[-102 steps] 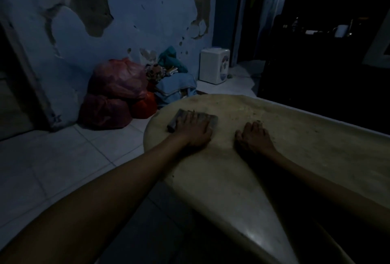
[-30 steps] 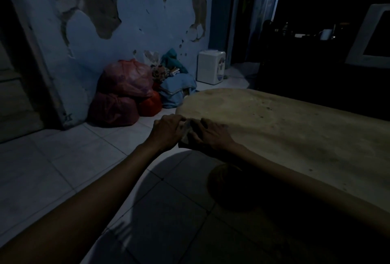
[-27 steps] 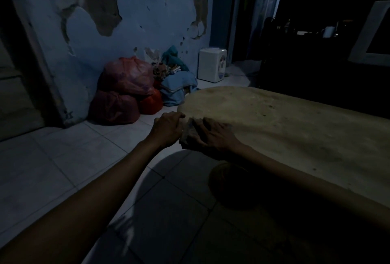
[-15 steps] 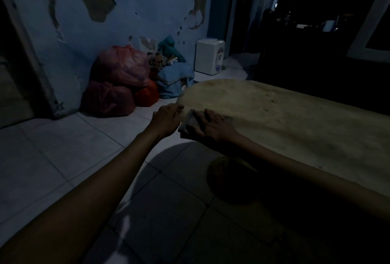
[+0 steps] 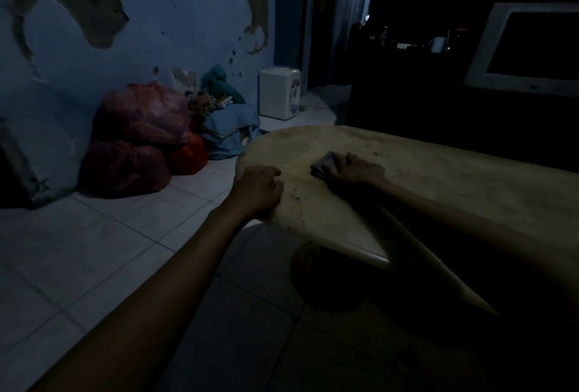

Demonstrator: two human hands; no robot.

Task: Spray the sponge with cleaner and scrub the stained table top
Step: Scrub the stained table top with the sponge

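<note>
The sponge is pressed flat on the desk by the right hand — fingers look straight. The desk's rounded edge is gripped by the left hand, fingers curled.

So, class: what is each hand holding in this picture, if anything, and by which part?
The right hand presses on the near part of the sponge, flat on the table top. The left hand grips the table's rounded edge.

Sponge on table top under right hand; left hand at edge.
</note>
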